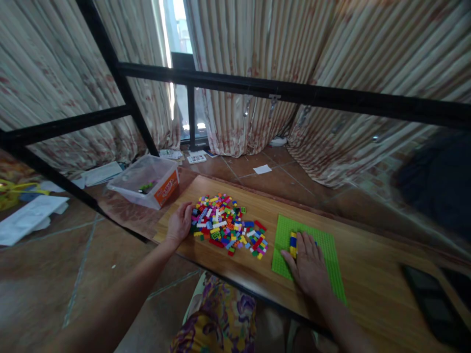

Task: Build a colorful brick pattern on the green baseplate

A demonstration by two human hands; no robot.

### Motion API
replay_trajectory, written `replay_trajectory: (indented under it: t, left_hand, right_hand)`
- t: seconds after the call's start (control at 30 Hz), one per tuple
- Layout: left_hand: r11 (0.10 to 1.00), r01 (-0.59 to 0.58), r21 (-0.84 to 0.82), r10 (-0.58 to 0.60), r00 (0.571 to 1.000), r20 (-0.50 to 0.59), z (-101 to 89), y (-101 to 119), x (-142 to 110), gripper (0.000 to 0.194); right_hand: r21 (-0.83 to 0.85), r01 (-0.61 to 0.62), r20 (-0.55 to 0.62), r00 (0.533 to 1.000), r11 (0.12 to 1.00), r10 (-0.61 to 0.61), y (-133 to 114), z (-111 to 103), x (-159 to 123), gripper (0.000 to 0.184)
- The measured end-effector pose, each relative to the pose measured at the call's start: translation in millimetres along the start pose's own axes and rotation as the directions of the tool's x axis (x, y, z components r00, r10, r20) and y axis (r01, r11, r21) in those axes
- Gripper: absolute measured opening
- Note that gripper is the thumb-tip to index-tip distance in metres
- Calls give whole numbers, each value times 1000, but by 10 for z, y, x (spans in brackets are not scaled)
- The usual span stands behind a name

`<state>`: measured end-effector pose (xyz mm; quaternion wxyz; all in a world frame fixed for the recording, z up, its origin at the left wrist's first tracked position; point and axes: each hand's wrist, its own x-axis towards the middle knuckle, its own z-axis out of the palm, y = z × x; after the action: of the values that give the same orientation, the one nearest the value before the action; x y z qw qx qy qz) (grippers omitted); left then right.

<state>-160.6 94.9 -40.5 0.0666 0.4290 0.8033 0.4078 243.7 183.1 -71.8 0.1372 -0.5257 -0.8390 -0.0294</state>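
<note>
A heap of small coloured bricks (230,225) lies on the wooden table (368,274). My left hand (179,223) rests at the heap's left edge, fingers curled down onto the bricks; what they hold, if anything, is hidden. To the right lies a green baseplate (327,250). My right hand (308,262) lies flat on it with fingers stretched out, fingertips against a short yellow and blue brick stack (293,243) fixed on the plate.
A clear plastic box (145,180) with an orange label stands off the table's far left corner. A black metal frame (279,90) crosses in front of striped curtains. A dark flat object (430,301) lies at the table's right end. Papers litter the tiled floor at left.
</note>
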Motion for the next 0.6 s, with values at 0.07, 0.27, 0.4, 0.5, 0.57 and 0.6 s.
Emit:
replay_trajectory:
  t: [0.07,0.27,0.4,0.5,0.57,0.6]
  left_hand:
    - [1000,8,-1,-8,1000,2,8,-4,-3,44]
    - [999,40,5,-40,999,13,32,-28,0,41]
    - [999,41,-9,-41,999,15,40,-40,7,40]
    - [1000,29,-13,-28,1000,10,39,-38,10,41]
    - [1000,28,-7,-28,1000,5,36,-34,10,41]
    - [1000,29,-6,-28,1000,5,35,-33,10,42]
  right_hand:
    - [-35,-10,20,1000,999,10,9,-5,-36,81]
    - [-79,-81,40,996,994,84,-96,-63,-62,72]
    - [-21,-25,-58,998,999,24,-381,-116,24,60]
    - [75,85,-78,994,994,-79,-685,-155,206,45]
    - [141,130,-54,991,981,-124,-874,-175,372,41]
    - [167,148,-38,989,975,-144,-954,-182,458,39]
